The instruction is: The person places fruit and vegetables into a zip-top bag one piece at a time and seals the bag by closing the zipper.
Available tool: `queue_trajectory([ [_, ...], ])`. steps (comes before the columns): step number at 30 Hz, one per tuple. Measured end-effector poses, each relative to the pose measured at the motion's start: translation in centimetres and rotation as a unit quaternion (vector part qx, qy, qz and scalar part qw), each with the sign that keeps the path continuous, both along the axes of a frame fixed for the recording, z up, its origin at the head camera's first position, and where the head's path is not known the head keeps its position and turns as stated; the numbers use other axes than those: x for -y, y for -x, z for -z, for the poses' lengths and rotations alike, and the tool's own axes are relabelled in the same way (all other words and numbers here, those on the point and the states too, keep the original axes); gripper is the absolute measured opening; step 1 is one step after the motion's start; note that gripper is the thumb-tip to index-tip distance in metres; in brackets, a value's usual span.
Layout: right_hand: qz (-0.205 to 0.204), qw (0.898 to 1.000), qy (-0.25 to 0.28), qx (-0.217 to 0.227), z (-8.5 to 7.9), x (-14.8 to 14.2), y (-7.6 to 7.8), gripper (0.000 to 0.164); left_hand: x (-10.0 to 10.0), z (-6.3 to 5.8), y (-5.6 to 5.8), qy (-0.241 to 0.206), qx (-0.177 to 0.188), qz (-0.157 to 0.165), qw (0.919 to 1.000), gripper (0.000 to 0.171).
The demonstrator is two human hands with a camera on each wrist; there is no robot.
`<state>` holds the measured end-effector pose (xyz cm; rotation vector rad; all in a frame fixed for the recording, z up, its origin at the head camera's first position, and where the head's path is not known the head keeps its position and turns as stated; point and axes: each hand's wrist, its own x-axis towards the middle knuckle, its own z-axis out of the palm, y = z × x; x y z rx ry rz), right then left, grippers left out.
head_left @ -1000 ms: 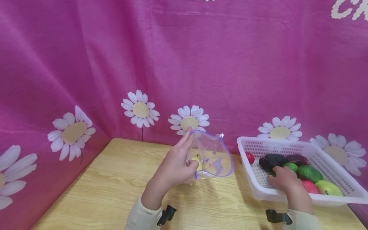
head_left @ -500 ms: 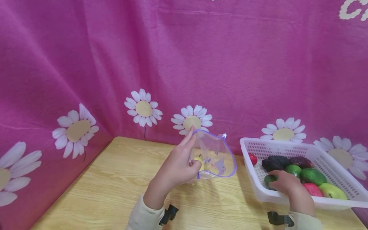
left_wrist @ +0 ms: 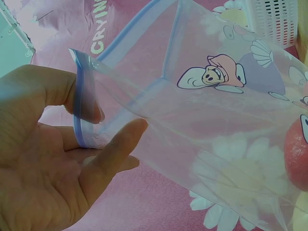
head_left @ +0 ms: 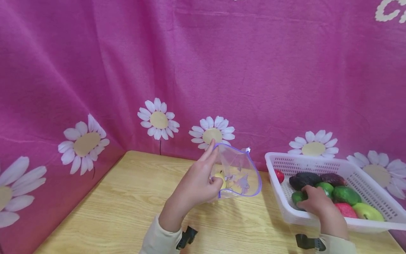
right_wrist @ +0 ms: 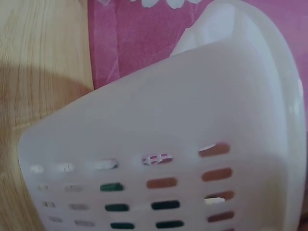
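Note:
Over the middle of the table, my left hand holds a clear zip bag by its purple-edged rim, the mouth spread apart. A yellow fruit shows through the plastic; the left wrist view also has a red fruit low in the bag. My right hand reaches into the white basket, its thumb and fingers around a small, round green fruit. In the right wrist view the basket wall covers that hand, and bits of green show through the slots.
Beside the right hand in the basket lie dark avocado-like fruits, a dark reddish one, more green fruits, a red one and a yellow-green one. A small red fruit sits at the left wall. A pink cloth hangs behind the table.
My right hand has drawn the small green fruit out from under its fingers toward the basket's near left side, and its fingers now lie over it. The left hand and bag stay put.

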<state>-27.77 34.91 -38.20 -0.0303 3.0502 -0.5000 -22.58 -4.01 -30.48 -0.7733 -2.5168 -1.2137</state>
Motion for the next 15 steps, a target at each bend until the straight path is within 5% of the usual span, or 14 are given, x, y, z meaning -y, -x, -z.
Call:
queue_trajectory([
  [10,-0.003,0.993,0.008,-0.115,-1.8,0.6,-0.9,0.063,0.0,0.1,0.0,0.006,0.0,-0.004,1.0,0.08],
  [15,-0.041,0.965,0.079,-0.245,-4.0,2.9,-2.2,0.062,-0.1,0.1,0.0,0.011,-0.006,-0.003,0.9999,0.079],
])
